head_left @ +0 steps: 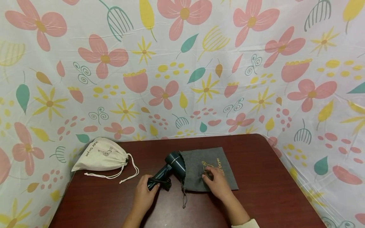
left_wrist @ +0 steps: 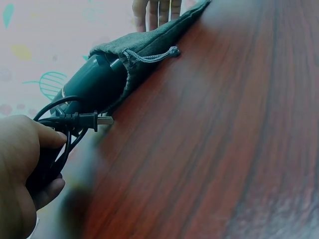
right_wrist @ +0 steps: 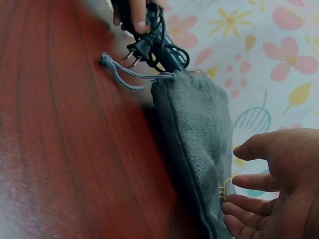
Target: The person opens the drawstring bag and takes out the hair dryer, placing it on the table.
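Note:
A dark hair dryer (head_left: 176, 164) lies with its nozzle end inside the mouth of a grey drawstring pouch (head_left: 195, 171). My left hand (head_left: 144, 193) grips the dryer's handle, around which the black cord (left_wrist: 70, 119) is bundled; its two-pin plug (left_wrist: 89, 121) sticks out in the left wrist view. My right hand (head_left: 218, 183) is at the pouch's printed side, fingers loosely bent, and in the right wrist view the fingertips (right_wrist: 234, 209) are at the cloth without gripping it. The part of the dryer inside the pouch is hidden.
A cream drawstring bag (head_left: 104, 156) printed "Hair Dryer" lies at the table's back left, its white cords trailing. The brown table (head_left: 265, 177) backs onto a flower-patterned cloth (head_left: 182, 79). The pouch's grey drawstring (head_left: 184, 199) hangs towards the near side.

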Available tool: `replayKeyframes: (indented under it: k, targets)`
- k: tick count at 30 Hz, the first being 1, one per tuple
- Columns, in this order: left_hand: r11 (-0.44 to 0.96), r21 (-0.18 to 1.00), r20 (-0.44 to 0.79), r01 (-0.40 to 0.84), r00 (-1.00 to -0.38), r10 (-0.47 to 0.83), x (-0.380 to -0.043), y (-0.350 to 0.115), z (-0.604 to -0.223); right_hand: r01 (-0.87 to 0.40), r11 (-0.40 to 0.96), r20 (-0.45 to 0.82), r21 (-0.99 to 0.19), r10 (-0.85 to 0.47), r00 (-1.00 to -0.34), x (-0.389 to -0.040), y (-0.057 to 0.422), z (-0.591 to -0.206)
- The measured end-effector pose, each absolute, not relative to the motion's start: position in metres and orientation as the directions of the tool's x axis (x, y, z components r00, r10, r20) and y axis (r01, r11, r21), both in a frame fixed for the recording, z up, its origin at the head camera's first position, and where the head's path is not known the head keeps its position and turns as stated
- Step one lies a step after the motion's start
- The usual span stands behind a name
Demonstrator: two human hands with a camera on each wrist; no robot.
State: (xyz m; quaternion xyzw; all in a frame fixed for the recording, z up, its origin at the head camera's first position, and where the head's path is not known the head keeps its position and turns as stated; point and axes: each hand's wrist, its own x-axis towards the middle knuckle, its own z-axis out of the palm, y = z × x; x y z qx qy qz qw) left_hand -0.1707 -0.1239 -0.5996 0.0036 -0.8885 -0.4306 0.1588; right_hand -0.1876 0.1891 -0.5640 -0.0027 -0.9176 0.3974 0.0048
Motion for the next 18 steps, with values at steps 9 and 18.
replayKeyframes:
  k: [9,18]
  targets:
    - [0.635,0.768,0.222,0.084,-0.965,-0.141,-0.1691,-0.1247,-0.6017,0.01,0.701,-0.011,-0.713,0.004,-1.0,-0.1834,0.1853,-0.5705]
    - [0.638,0.766,0.214,0.077,-0.967,-0.14,-0.1683,-0.1254,-0.6033,0.008,0.744,-0.007,-0.668,0.005,-1.0,-0.18,0.1808,-0.5724]
